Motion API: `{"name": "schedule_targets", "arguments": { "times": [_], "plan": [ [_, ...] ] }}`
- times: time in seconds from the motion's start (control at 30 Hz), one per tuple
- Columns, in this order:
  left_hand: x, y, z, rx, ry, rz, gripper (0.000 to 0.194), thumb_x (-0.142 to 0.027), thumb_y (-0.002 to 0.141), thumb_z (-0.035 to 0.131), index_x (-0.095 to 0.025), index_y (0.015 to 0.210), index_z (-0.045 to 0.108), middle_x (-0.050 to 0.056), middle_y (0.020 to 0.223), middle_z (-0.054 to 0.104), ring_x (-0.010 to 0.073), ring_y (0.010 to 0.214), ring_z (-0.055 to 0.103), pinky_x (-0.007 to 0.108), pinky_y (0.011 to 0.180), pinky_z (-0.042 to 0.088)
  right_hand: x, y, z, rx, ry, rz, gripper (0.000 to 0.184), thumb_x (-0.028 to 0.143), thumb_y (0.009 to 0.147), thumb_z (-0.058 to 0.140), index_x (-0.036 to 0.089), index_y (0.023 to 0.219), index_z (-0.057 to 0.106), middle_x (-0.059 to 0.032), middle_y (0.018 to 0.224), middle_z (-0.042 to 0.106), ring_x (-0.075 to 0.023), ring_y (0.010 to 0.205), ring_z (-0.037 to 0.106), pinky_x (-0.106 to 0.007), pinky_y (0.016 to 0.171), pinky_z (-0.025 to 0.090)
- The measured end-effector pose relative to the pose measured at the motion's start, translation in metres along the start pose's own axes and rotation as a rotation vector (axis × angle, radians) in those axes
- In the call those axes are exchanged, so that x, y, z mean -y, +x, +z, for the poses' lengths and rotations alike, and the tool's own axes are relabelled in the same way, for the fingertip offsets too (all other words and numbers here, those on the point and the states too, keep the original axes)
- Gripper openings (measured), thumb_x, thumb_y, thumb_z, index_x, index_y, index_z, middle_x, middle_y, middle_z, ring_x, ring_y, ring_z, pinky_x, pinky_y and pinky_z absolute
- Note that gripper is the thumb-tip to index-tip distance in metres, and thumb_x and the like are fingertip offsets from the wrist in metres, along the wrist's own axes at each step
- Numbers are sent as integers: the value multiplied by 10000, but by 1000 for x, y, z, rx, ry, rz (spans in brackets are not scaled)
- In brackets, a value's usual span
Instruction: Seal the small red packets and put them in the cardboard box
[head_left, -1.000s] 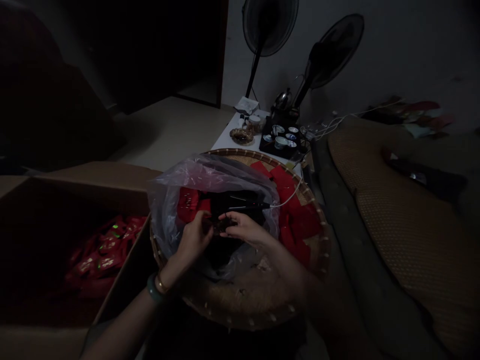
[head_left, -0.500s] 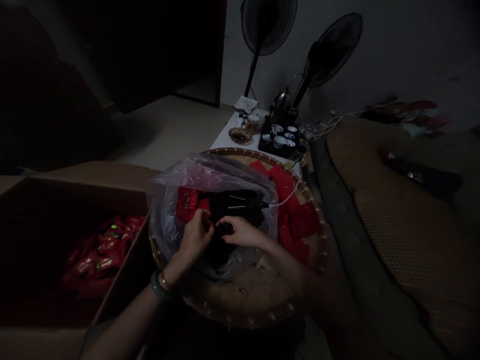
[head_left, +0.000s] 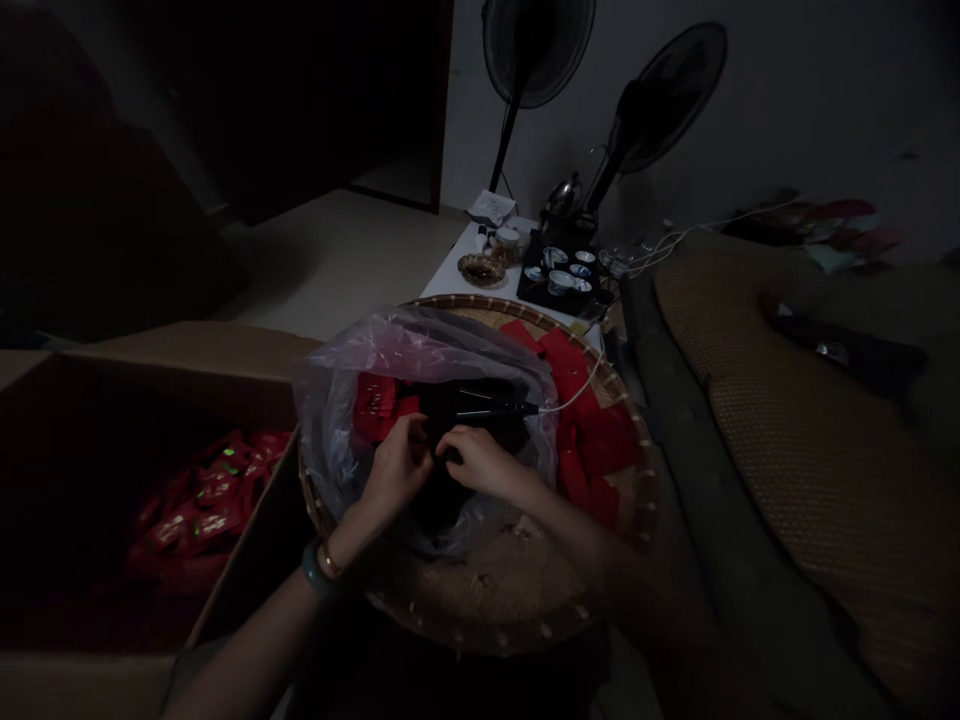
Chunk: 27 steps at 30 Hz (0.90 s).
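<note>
Black tool (head_left: pixel 499 410) lies crosswise, corded end right, beyond curled left hand (head_left: pixel 397 468) and right hand (head_left: pixel 484 463), grips too dark to tell.

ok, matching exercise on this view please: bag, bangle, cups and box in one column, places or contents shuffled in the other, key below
1. clear plastic bag
2. teal bangle
3. small cups
4. cardboard box

A. on the black tray near the fans
B. holds a pile of shiny red packets
C. lies open on the round woven tray
D. round the wrist of the left hand

Pairs: 1-C, 2-D, 3-A, 4-B
</note>
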<state>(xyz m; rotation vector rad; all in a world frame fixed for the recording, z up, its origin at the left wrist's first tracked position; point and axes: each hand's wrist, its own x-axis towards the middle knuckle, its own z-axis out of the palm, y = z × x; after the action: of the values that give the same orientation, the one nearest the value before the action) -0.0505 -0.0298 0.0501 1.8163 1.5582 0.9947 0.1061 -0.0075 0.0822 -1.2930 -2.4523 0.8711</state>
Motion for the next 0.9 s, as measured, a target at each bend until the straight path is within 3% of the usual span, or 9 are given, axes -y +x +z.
{"name": "schedule_targets", "arguments": {
  "times": [0.17,0.53,0.8,0.9],
  "plan": [
    [1,-2,4,-21,-7,9,419,-96,662,514,-175,1069,459,0,805,558,124,665,578,236,604,458,3,1,-2,94,-69,-39,253,26,709,535,138,894,668,-82,912,642,-171,860,593,-272,790,425],
    [1,-5,3,-15,-7,24,443,-80,669,502,-168,1101,455,35,884,583,148,748,591,276,675,484,4,-1,-5,-42,77,19,436,31,632,622,164,1045,576,-52,984,549,-147,855,552,-254,761,438],
    [2,-6,5,-13,-14,38,458,-70,684,484,-172,1129,443,35,894,576,151,786,590,296,726,486,9,-4,3,19,-76,0,326,31,748,524,168,1041,568,-65,975,600,-178,926,569,-305,843,428],
    [3,-7,6,-32,-5,51,439,-79,696,488,-175,1122,451,45,925,580,160,824,593,299,738,487,10,-4,3,-2,-57,-1,363,40,754,531,177,1090,556,-71,1027,585,-174,927,572,-311,833,450]
  ]
}}
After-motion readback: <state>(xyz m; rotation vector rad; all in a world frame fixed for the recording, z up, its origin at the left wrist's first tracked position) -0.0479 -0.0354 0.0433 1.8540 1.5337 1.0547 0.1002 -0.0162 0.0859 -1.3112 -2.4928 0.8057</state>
